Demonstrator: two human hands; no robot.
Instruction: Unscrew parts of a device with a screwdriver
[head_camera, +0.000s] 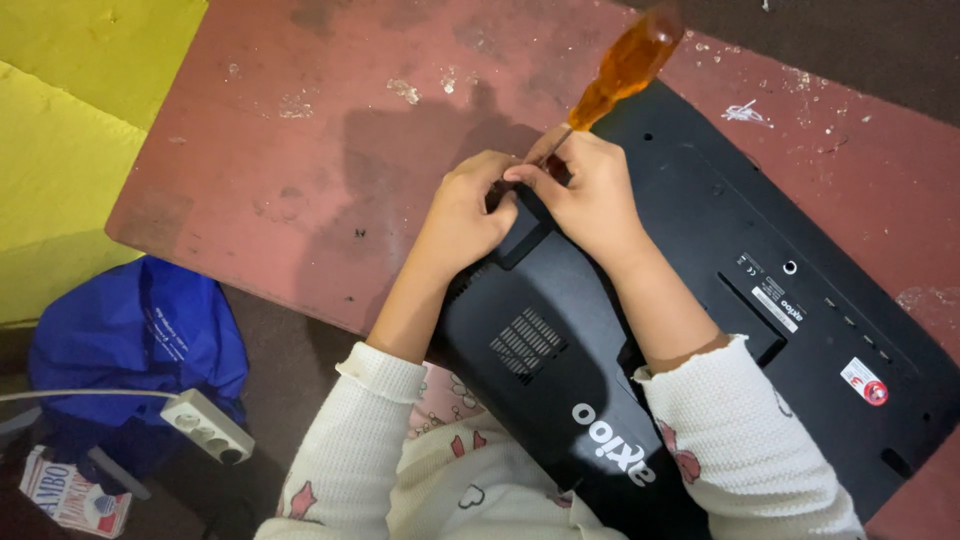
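A black monitor (720, 250) lies face down, its back up, across a worn red-brown table (300, 130) and my lap. My right hand (590, 195) grips the thin shaft of a screwdriver with a translucent orange handle (625, 65) that sticks up and away from me. The tip is hidden between my fingers at the monitor's raised stand mount (525, 235). My left hand (465, 205) is curled against that mount, fingertips touching my right hand. I cannot tell whether the left hand holds anything small. Both sleeves are cream knit with a red pattern.
A blue bag (140, 340) sits on the floor at lower left, with a white power strip (205, 425) and its cable in front of it and a printed box (70, 490) beside it. A yellow surface (70, 120) lies to the left of the table.
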